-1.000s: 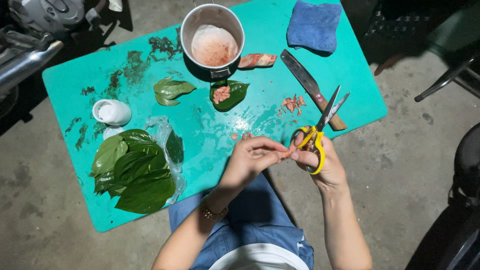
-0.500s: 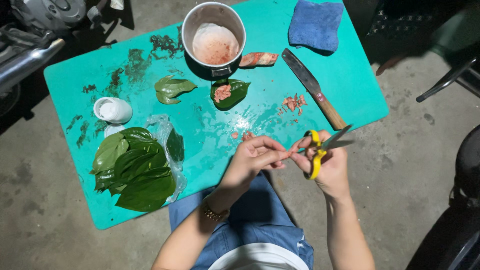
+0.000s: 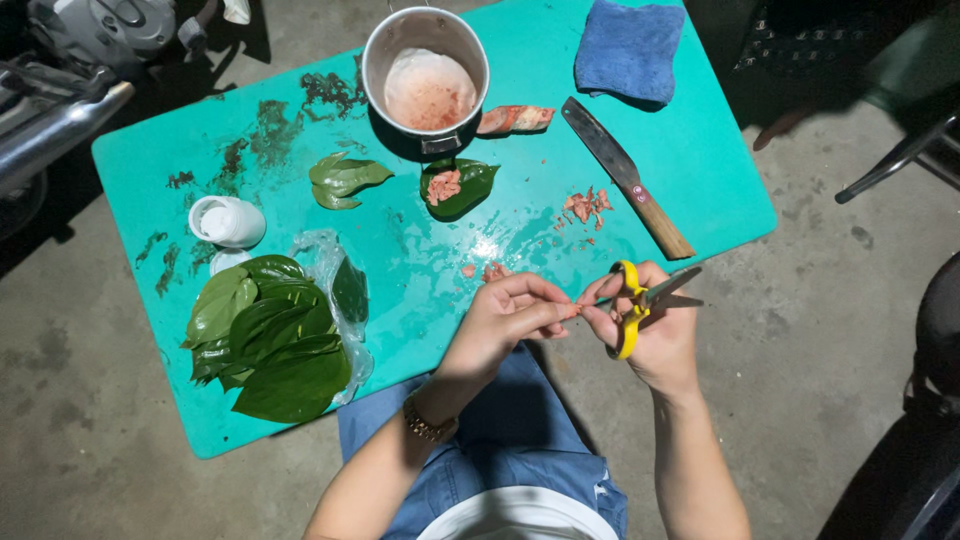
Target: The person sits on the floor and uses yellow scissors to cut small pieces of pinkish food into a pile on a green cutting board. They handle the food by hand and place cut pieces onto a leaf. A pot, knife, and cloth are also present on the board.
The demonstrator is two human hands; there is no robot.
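Observation:
My right hand [image 3: 655,335] grips yellow-handled scissors [image 3: 640,300] whose blades point right, past the table's front edge. My left hand [image 3: 510,315] pinches a small reddish piece [image 3: 573,308] at its fingertips, which touch the right hand's fingers. Both hands hover over the front edge of the teal table [image 3: 420,270]. Small reddish bits [image 3: 488,271] lie on the table just beyond the left hand. A green leaf with reddish bits on it [image 3: 455,187] lies farther back.
A metal pot [image 3: 427,80] with pinkish residue stands at the back, a reddish chunk [image 3: 515,119] beside it. A wooden-handled knife [image 3: 625,175], blue cloth [image 3: 628,48], folded leaf [image 3: 345,180], white container [image 3: 228,220] and a leaf pile [image 3: 270,335] lie around.
The scissors have swung from pointing up toward the knife to pointing right. Both hands have stayed at the table's front edge, fingertips together.

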